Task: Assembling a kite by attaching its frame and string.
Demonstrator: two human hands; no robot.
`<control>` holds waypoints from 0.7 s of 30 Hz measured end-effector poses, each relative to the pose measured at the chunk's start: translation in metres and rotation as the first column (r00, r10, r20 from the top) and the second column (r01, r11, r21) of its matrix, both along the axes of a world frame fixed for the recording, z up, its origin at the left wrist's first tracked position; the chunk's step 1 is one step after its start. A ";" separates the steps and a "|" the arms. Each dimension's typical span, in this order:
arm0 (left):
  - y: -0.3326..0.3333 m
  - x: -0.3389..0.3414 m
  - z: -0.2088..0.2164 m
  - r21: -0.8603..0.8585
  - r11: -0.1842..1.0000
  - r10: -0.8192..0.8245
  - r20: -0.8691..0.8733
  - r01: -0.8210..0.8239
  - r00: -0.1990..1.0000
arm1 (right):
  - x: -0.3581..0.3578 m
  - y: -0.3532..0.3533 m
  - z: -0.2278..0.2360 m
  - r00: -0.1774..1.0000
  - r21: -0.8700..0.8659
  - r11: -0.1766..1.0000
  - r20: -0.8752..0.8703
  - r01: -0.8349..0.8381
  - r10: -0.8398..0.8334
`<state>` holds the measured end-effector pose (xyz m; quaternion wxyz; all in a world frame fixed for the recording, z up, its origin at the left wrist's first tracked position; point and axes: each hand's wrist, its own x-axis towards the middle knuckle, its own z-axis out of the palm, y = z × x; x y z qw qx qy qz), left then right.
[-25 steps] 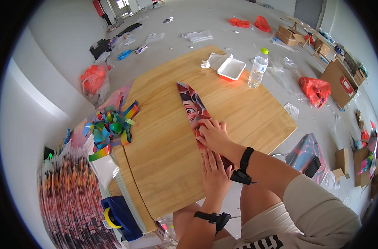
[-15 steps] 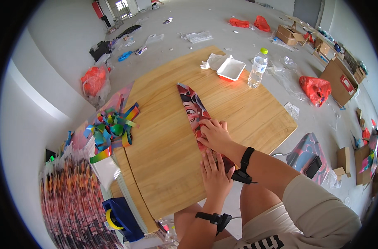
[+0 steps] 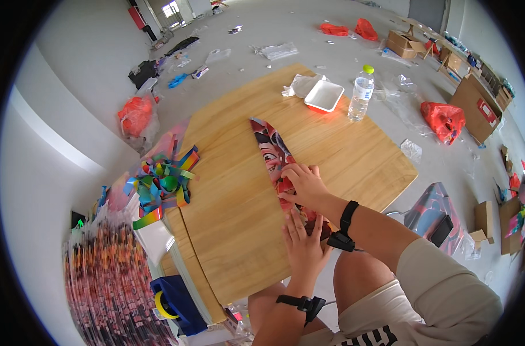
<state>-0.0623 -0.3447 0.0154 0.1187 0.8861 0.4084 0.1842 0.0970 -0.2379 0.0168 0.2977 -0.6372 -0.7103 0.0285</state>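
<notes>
A folded, glossy printed sheet (image 3: 269, 154), narrow and pointed at its far end, lies on the wooden table. It carries a red and dark cartoon picture. My right hand (image 3: 306, 185) is on the middle of the sheet, fingers bent and thumb at its left edge, gripping it against the tabletop. Nearer to me, my left hand (image 3: 304, 249) lies flat on the sheet's near part with fingers spread. Both hands partly cover the sheet, and its near end shows just beside the right wristband.
Rainbow ribbons (image 3: 167, 181) heap at the table's (image 3: 233, 230) left edge, above a stack of printed packs (image 3: 115, 282). A blue tape dispenser (image 3: 181, 305) is near left. A white tray (image 3: 324, 95) and a water bottle (image 3: 361, 95) stand at the far side. Boxes and red bags litter the floor.
The whole scene has shifted slightly rightward in view. My left hand's fingers lie a little more spread on the sheet. The right hand stays on its middle.
</notes>
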 end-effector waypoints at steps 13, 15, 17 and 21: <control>-0.003 0.002 0.005 -0.068 0.997 0.037 0.154 -0.027 0.987 | -0.012 -0.083 -0.011 0.956 -0.052 0.978 0.209 -0.201 0.208; -0.003 0.003 0.000 -0.035 0.999 0.033 0.118 -0.029 0.992 | -0.012 -0.082 -0.014 0.952 -0.068 0.979 0.231 -0.191 0.202; -0.004 0.004 -0.004 0.006 1.000 0.022 0.100 -0.022 0.995 | -0.009 -0.076 -0.018 0.954 -0.094 0.976 0.210 -0.197 0.212; -0.005 0.004 -0.008 0.068 0.998 0.007 0.066 -0.012 0.998 | -0.007 -0.069 -0.019 0.952 -0.164 0.968 0.210 -0.190 0.223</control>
